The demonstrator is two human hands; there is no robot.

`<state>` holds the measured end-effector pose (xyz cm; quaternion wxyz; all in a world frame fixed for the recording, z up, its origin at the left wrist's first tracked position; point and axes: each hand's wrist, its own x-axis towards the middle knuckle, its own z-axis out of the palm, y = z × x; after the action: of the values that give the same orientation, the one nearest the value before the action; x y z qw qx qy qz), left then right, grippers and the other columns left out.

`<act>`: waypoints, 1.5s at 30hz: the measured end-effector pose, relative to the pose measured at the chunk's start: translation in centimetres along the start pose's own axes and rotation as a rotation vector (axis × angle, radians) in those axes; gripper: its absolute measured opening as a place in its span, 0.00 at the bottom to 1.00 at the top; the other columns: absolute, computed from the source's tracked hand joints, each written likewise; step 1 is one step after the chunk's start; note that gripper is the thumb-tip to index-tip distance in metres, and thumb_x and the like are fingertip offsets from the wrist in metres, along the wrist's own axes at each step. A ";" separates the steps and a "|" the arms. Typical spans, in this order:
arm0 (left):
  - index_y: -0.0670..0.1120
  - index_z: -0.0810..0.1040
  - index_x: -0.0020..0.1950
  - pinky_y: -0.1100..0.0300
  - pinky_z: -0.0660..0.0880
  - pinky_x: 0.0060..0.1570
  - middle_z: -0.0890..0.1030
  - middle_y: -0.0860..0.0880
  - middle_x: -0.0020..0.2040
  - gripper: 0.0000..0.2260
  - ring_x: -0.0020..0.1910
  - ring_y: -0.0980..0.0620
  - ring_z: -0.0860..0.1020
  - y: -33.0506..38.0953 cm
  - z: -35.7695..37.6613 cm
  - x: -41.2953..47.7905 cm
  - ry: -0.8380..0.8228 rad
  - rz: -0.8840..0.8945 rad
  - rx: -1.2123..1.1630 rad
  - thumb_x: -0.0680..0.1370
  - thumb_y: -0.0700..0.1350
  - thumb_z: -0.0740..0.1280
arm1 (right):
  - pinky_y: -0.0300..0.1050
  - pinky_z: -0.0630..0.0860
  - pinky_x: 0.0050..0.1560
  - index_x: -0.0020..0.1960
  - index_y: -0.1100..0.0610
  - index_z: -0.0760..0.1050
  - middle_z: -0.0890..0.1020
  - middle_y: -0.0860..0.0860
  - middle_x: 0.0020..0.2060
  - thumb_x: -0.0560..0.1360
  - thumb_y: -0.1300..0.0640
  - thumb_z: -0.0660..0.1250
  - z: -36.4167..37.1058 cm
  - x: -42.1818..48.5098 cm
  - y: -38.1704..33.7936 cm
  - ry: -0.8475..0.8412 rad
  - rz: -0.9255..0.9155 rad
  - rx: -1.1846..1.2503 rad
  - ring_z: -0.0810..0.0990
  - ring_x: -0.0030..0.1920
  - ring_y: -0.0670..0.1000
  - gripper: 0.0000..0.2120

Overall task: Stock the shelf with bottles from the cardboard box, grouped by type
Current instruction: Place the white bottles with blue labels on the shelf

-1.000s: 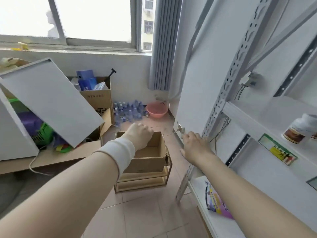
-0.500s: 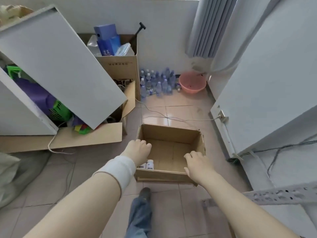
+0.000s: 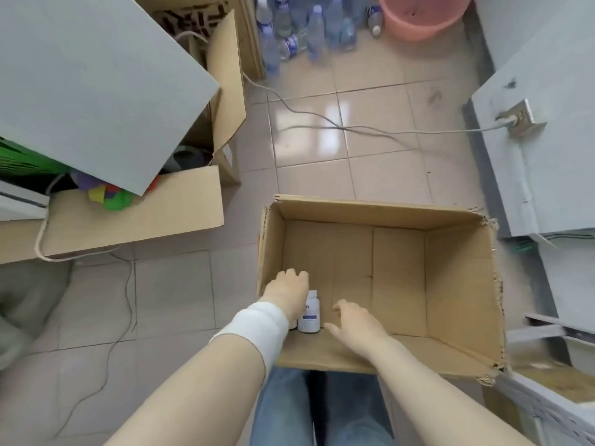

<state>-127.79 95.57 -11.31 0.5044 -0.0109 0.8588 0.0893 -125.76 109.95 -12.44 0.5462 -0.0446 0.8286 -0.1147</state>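
An open cardboard box [image 3: 457,284] sits on the tiled floor in front of me. In its near-left corner stands a small white bottle [image 3: 309,312] with a blue-and-white label; a second one beside it is mostly hidden under my left wrist. My left hand [image 3: 286,292], with a white wristband, reaches down into that corner, right above the bottles; its fingers point down and their grip is hidden. My right hand [image 3: 352,321] is inside the box just right of the white bottle, fingers spread and holding nothing. The rest of the box floor is bare.
The metal shelf frame [image 3: 547,410] shows at the lower right, beside a grey cabinet [image 3: 547,162]. A cable [image 3: 370,128] crosses the floor behind the box. Water bottles [image 3: 299,30], a pink basin [image 3: 418,17] and large open cartons [image 3: 145,214] stand at the back and left.
My view has tilted down from the shelf to the box. Both hands have dropped into the box's near-left corner, the left over the bottles, the right moving in beside them.
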 end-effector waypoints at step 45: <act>0.47 0.79 0.48 0.61 0.79 0.38 0.81 0.50 0.43 0.09 0.39 0.54 0.80 11.6 -11.3 -12.5 0.041 0.405 -1.479 0.78 0.51 0.64 | 0.43 0.78 0.49 0.57 0.55 0.70 0.79 0.49 0.48 0.72 0.58 0.69 -8.5 -18.7 7.4 0.655 -0.039 1.609 0.79 0.49 0.49 0.15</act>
<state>-132.65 104.24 6.56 0.3234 -0.1897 0.5699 0.7311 -125.69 122.03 5.78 0.1439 0.3763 0.6102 -0.6821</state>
